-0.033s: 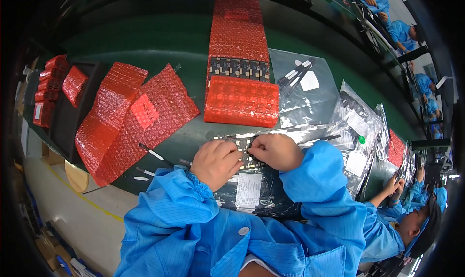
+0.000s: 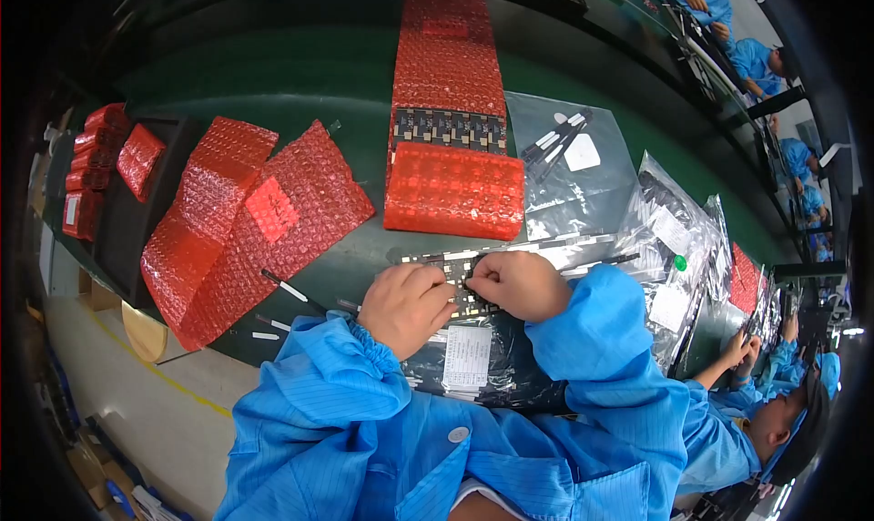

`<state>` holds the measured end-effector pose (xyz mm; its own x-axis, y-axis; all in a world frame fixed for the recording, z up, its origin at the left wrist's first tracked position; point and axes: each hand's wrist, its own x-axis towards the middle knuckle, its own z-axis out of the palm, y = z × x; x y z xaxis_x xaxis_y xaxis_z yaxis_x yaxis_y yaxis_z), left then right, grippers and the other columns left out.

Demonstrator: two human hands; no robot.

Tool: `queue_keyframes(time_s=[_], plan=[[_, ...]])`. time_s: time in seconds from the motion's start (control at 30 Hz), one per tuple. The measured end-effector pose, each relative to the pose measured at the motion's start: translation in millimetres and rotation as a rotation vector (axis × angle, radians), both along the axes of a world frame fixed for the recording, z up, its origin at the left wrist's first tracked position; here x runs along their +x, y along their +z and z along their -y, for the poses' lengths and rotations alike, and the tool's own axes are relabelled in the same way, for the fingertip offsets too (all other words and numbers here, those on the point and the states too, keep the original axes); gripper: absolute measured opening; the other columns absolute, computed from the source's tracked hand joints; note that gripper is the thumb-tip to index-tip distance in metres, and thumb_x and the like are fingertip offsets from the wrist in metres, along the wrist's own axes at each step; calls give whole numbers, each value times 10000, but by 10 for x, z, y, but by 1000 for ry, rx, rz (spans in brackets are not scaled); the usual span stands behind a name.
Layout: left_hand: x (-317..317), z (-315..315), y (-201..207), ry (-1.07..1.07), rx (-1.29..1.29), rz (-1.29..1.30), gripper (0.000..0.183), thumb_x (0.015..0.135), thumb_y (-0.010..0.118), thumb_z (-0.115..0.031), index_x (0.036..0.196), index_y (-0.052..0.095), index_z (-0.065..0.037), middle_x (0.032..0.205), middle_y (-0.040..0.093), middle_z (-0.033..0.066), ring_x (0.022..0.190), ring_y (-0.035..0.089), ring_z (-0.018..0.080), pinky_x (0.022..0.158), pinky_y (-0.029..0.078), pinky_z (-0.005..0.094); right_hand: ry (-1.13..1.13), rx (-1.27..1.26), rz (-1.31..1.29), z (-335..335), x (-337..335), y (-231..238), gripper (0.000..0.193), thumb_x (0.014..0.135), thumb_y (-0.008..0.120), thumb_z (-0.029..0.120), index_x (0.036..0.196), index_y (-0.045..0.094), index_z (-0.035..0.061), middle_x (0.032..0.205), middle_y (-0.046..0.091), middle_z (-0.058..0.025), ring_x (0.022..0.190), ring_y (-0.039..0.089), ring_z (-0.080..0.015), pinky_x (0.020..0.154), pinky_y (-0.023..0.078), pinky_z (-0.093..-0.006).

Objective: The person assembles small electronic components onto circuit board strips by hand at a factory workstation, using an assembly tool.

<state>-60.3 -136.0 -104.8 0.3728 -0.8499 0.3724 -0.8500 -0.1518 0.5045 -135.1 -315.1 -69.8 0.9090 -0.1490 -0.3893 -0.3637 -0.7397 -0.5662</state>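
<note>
A black circuit board panel with pale pads lies on the bench in front of me. My left hand covers its left part, the fingers bent and closed along its edge. From the right, my right hand bends over the panel, thumb and forefinger pinched together at its surface. What sits in that pinch is hidden by the fingers. Below both hands is a clear plastic bag with a white printed label. Thin black strips with white ends lie left of my left hand.
Red bubble wrap partly covers a row of dark boards beyond my hands. More red wrap lies left, beside a black tray. Clear bags of strips crowd the right side, where a co-worker's hands are busy.
</note>
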Motion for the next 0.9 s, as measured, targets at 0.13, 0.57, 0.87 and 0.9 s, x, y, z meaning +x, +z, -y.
queue_keyframes(time_s=[0.13,0.57,0.87,0.9], plan=[[2,-2,-10,-5,-9,2,233,667,699,-153,869,611,-78,891,536,43,855,523,243,737,437,363,-6,-2,-43,-21,20,22,174,753,607,278,788,656,115,729,640,-74,684,624,-244,622,492,-344],[-3,-4,-28,-11,-1,39,212,671,690,-171,864,628,-112,908,530,34,875,516,245,746,436,365,-17,-122,67,-69,-3,-36,148,726,605,239,733,648,98,681,632,-90,645,624,-253,602,497,-347],[-22,4,-27,-3,-7,74,191,657,663,-151,845,630,-139,892,517,13,850,513,216,729,441,362,-80,-99,49,-105,-18,-21,141,714,606,230,723,649,96,687,634,-87,644,623,-251,603,495,-344],[-23,4,-29,-5,-11,72,196,655,663,-149,849,631,-140,891,518,12,849,513,215,728,440,361,-80,-100,49,-107,-20,-17,141,714,606,230,723,649,96,687,634,-87,644,623,-251,603,495,-344]])
